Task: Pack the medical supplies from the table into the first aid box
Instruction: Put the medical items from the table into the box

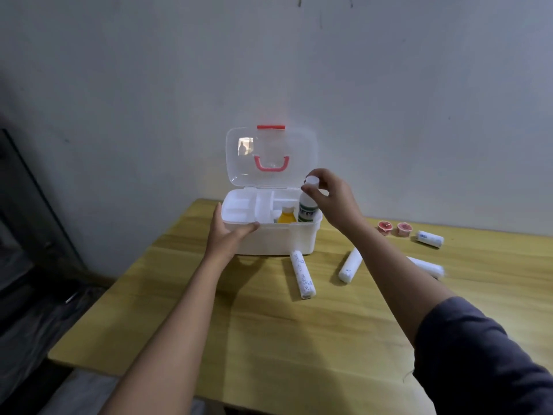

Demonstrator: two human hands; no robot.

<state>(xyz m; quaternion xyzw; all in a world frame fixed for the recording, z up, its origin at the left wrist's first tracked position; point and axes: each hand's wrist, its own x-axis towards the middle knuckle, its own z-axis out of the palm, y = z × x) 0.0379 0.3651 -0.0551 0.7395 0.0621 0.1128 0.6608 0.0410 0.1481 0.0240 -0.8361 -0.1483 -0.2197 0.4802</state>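
A white first aid box stands open on the wooden table, its clear lid upright with a red handle and latch. My left hand grips the box's front left rim. My right hand holds a white bottle by its cap, upright, its lower part inside the box's right side. A yellow bottle stands in the box beside it. Three white bandage rolls lie in front and to the right: one, another, a third partly behind my right forearm.
Two small red-topped cups and a short white roll sit at the table's far right. A white tray insert fills the box's left half. The wall is close behind; the table's left edge drops to a dark floor.
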